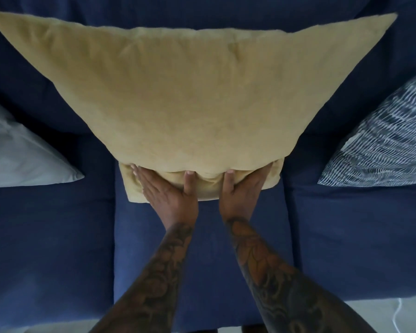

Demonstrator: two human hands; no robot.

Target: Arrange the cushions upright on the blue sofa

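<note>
Single head-worn wide-angle view, looking steeply down and forward over both forearms. Close range: blue sofa (58, 236) seat fills the frame beneath the fingers (139, 175); backrest lies beyond the fingertips. No second view.

Middle cushion (192, 92) on sofa (202, 248) — cushions left (22, 152), right (382, 145)

I see no sleeves: both forearms are bare. Dense dark tattoos of floral, swirling shapes cover the left forearm (154, 272) and right forearm (271, 272). The left hand (168, 191) and right hand (238, 191) wear nothing.
</note>
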